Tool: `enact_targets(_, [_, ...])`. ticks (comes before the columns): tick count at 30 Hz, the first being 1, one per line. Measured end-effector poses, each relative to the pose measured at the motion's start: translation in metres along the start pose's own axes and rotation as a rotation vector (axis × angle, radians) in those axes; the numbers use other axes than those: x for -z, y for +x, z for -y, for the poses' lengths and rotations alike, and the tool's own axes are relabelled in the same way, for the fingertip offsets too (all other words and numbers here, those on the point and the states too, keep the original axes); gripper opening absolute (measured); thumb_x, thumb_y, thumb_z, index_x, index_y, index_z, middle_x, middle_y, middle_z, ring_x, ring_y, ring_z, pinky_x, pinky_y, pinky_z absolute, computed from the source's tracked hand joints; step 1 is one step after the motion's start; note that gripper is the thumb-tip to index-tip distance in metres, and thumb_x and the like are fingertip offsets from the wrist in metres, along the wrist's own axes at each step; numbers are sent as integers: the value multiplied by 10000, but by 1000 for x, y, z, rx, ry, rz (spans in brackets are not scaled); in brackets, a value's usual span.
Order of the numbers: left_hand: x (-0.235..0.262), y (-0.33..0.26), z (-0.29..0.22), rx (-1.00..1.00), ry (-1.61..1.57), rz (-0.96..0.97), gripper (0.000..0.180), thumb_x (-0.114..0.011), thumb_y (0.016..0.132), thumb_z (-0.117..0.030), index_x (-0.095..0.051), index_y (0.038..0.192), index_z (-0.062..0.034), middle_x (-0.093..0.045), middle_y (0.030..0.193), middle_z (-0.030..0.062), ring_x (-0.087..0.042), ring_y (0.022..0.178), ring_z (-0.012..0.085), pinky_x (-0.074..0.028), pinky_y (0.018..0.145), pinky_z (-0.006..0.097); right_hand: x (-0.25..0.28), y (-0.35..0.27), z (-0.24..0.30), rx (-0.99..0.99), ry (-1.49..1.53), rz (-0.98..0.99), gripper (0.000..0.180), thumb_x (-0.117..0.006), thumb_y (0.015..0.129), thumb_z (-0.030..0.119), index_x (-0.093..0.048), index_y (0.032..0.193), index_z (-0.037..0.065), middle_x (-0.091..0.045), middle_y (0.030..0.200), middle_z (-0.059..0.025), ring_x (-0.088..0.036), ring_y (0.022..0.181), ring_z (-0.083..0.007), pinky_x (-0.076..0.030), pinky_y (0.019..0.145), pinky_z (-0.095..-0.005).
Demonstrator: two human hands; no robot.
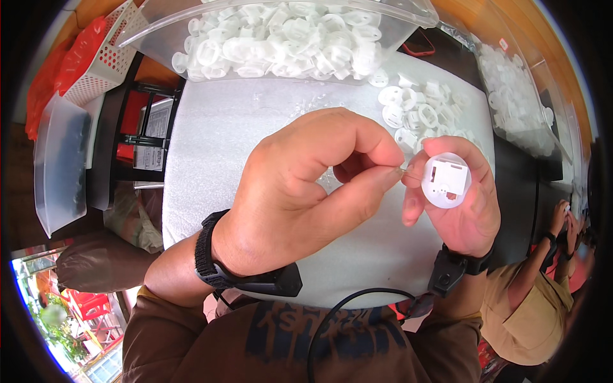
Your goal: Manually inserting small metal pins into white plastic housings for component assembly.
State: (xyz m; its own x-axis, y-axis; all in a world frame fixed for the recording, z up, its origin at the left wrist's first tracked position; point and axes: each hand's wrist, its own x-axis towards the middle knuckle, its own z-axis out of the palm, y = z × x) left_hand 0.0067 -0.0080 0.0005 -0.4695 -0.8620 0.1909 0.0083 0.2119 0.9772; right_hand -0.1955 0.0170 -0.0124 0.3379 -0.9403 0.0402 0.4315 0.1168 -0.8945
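In my right hand [477, 223] is a round white plastic part [454, 181], gripped between thumb and fingers. Its face carries a raised square, narrow slots and several tiny holes. My left hand [306, 191] is closed in a pinch close to the left edge of this part. A thin, strand-like bit seems to stick out from its fingertips toward the part, too fine to name. Just beyond my right hand, a loose pile of similar white plastic parts [412, 115] lies on the white foam-covered tabletop [211, 140].
A clear plastic bin [153, 54] heaped with white parts stands at the far side. Another clear bin [543, 137] holds more at the right. To the left are a white perforated basket [105, 67] and a translucent tub [60, 166]. A co-worker's hands [565, 220] show at far right.
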Motion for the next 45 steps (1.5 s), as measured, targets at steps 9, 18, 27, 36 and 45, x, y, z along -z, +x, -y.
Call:
enact_targets(9, [5,1,1,-160,158,102,121,-576,828,-82,-547,897,13,-532,832,49,-485,727,100,-394,654,216,0,-1,1,21,-3,3,552,-625,762,322,-478,1148,-45,-610,929,-179,-609,703,-212,-504,599,-307])
enact_targets(18, [6,4,1,-269,165,137,135,-579,826,-135,-559,850,-3,-548,760,56,-499,680,138,-396,613,249,0,0,0,47,-49,12,538,-594,791,350,-497,1116,-68,-606,857,-155,-588,666,-186,-484,597,-281])
enact_targets(27, [4,6,3,-357,175,137,107,-617,783,-104,-567,821,-17,-566,759,54,-515,665,178,-405,606,277,-1,-2,4,-23,-69,14,547,-585,796,384,-518,1080,-79,-605,791,-149,-580,640,-176,-475,582,-269])
enact_targets(36, [3,6,3,-375,247,119,93,-630,760,-79,-573,809,-25,-578,750,53,-530,654,197,-417,594,289,-3,-2,2,-60,-62,-25,580,-604,775,412,-528,1062,-87,-606,793,-148,-583,654,-177,-487,571,-273])
enact_targets(45, [3,6,4,-402,275,100,87,-635,743,-58,-576,796,-24,-582,731,53,-535,638,201,-417,575,291,-3,-2,2,-71,-72,-30,587,-612,770,417,-529,1059,-87,-611,804,-147,-587,661,-177,-488,575,-274])
